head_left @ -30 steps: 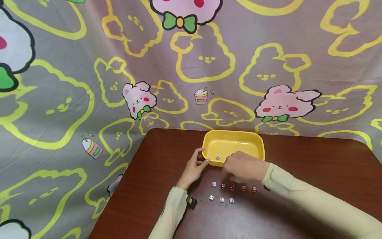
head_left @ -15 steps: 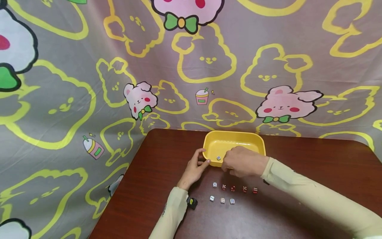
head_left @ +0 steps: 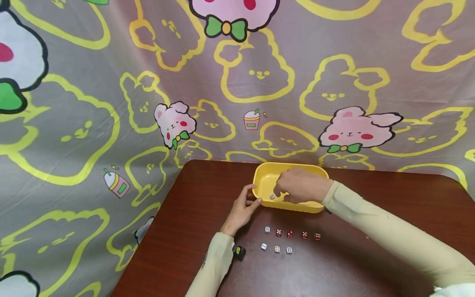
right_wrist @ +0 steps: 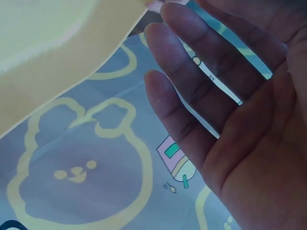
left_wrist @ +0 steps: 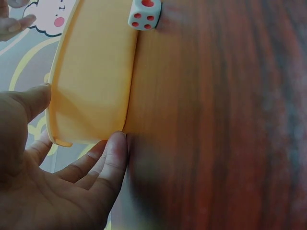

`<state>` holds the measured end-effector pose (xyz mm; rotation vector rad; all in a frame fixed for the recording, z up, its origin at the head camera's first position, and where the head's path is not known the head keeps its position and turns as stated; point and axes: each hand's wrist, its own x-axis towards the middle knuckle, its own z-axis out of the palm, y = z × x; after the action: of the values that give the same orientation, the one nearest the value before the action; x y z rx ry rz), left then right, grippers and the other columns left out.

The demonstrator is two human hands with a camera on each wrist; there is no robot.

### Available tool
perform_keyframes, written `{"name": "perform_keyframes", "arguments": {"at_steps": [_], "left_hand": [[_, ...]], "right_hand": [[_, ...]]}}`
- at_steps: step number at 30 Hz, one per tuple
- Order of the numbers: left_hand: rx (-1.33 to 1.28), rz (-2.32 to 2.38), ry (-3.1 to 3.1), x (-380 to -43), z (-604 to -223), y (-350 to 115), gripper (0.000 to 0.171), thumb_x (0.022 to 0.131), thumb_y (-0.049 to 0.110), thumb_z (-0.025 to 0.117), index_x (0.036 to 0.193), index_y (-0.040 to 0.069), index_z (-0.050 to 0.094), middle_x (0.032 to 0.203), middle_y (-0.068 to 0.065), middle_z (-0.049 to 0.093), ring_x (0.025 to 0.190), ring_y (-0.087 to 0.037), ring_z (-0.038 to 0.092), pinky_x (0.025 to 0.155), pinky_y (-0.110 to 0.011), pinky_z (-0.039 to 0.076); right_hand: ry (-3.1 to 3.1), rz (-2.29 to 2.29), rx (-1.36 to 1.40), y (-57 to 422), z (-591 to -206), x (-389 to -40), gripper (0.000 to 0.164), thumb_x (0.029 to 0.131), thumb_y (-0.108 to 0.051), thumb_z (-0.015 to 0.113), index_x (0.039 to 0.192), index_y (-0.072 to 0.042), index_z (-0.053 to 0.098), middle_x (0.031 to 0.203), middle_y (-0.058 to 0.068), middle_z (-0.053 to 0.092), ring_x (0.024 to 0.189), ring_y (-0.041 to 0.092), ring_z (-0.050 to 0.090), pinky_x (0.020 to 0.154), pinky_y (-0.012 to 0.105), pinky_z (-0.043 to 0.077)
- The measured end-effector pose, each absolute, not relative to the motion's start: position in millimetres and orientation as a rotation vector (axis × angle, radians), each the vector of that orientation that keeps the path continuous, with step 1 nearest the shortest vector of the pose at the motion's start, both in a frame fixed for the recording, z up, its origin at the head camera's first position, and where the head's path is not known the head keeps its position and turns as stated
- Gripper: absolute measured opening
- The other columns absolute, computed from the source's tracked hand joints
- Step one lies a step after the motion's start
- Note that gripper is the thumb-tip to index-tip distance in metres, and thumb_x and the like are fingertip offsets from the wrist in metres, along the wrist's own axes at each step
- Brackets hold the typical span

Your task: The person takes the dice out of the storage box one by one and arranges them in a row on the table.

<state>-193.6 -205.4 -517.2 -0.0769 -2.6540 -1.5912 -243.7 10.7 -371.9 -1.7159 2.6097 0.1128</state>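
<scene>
My left hand holds the left end of the yellow tray, with the thumb and fingers at its corner. In the left wrist view that hand has its thumb on the rim and its fingertips at the base. Over the tray, my right hand reaches down with bent fingers. A white die with blue pips lies in the tray, just left of those fingers. The right wrist view shows the right hand with loosely extended fingers; its thumb and index tips are unclear, and nothing held is visible.
In front of the tray, a row has one white die and several red dice. Nearer is a row of 3 white dice. Patterned cloth hangs behind the brown table.
My right hand has moved away from me, from in front of the tray's near rim to over its inside. The left hand stays on the tray's end, and the dice have stayed put.
</scene>
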Motion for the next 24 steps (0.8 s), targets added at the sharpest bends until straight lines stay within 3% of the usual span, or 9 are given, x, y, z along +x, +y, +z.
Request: {"name": "perform_keyframes", "arguments": {"at_steps": [24], "left_hand": [[-0.083,-1.6,-2.656,-195,-516,-205,0.049,0.095,0.035,0.061,0.138,0.021,0.042,0.121,-0.011,0.061,0.095,-0.023,0.068,0.075,-0.03,0.053]], "right_hand": [[2.547,0.107,-1.61,-11,-400,-297,0.019,0.075,-0.021,0.08,0.093,-0.024,0.076,0.083,-0.008,0.072,0.074,0.008,0.063,0.068,0.033,0.054]]}}
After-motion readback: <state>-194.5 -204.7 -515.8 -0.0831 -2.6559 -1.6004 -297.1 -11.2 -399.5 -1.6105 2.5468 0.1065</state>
